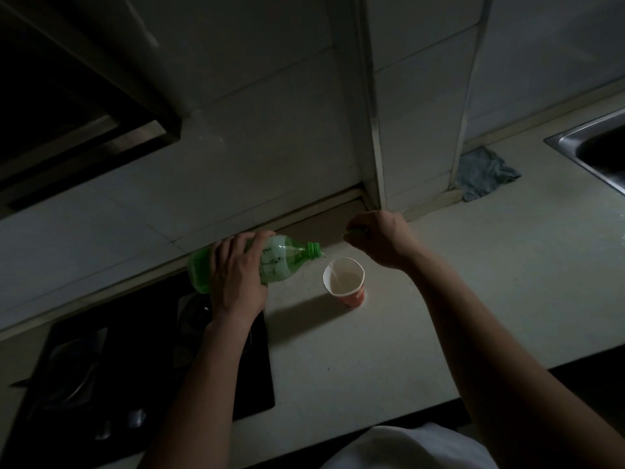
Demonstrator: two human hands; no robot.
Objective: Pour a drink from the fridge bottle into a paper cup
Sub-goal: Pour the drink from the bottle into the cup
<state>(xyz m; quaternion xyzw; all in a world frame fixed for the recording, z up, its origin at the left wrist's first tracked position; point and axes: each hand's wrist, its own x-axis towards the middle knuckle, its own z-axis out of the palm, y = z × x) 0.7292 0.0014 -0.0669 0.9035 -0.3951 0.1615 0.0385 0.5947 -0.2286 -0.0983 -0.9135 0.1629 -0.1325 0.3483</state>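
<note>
bottle (284,262): glossy green plastic | cup (345,279): paper | sink (571,147): shiny metal

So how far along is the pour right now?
Done: the bottle is open; the right hand pinches something green, likely its cap. In hand: the left hand tips it, a thin stream falling into the partly filled cup. Left: finish, right the bottle, recap.

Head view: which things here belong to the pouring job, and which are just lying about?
Job:
bottle, tilted in the left hand, pouring
paper cup, catching the stream
right hand, pinching what looks like the cap

Lying about:
cloth
sink
stove
hood
</note>
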